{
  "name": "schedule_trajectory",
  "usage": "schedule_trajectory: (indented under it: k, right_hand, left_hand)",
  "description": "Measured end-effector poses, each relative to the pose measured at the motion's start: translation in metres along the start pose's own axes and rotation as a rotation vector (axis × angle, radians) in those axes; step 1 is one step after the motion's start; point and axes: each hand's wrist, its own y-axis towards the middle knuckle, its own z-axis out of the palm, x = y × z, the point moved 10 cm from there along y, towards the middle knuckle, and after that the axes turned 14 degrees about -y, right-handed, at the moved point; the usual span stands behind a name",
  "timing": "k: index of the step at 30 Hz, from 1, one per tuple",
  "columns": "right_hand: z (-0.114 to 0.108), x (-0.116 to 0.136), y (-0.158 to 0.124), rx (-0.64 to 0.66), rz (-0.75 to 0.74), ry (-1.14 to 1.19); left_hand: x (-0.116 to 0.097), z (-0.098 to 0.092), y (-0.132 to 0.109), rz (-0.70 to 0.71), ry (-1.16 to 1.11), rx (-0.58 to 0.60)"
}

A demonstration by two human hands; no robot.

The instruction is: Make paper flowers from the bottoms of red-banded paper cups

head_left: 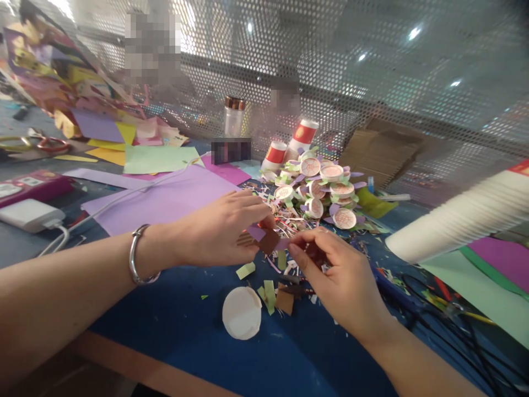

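My left hand [221,229], with a silver bangle on its wrist, is closed on small paper and cardboard pieces. Among them a brown cardboard square [269,241] sticks out past the fingertips. Thumb and fingers of my right hand [341,278] pinch the end of a small purple paper strip [282,244] beside that square. Below both hands a white paper disc [242,313] lies on the blue tabletop [185,320]. To its right are light green paper strips [269,296] and another brown square [285,300].
Behind my hands is a pile of decorated cup bottoms [316,190] amid paper scraps. A long stack of paper cups [463,212] slants in from the right, above black cables [450,325]. Purple paper [165,193], a white charger [31,214] and scissors [52,144] lie left.
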Motion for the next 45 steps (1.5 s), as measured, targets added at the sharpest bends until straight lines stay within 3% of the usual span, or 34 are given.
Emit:
schedule_trajectory:
  k: [7, 14, 20, 28, 36, 45]
  right_hand:
    - [-0.015, -0.006, 0.0, -0.127, 0.093, -0.038]
    - [0.002, -0.025, -0.002, -0.017, 0.277, 0.244]
    - [0.013, -0.024, -0.001, 0.07, 0.294, 0.428]
    - [0.011, -0.038, -0.001, 0.028, 0.338, 0.419]
    - [0.024, -0.024, -0.001, 0.185, 0.322, 0.543]
    - [0.028, -0.03, -0.004, 0.215, 0.374, 0.599]
  left_hand:
    - [-0.004, -0.004, -0.004, -0.015, -0.022, -0.104]
    - [-0.008, -0.009, -0.005, 0.002, -0.037, -0.168]
    - [-0.005, -0.013, -0.004, -0.026, -0.066, -0.202]
    - [0.007, -0.023, -0.004, -0.101, -0.193, -0.3]
    - [0.001, -0.02, -0.004, -0.065, -0.13, -0.285]
    - [0.006, -0.017, -0.005, -0.103, -0.272, -0.295]
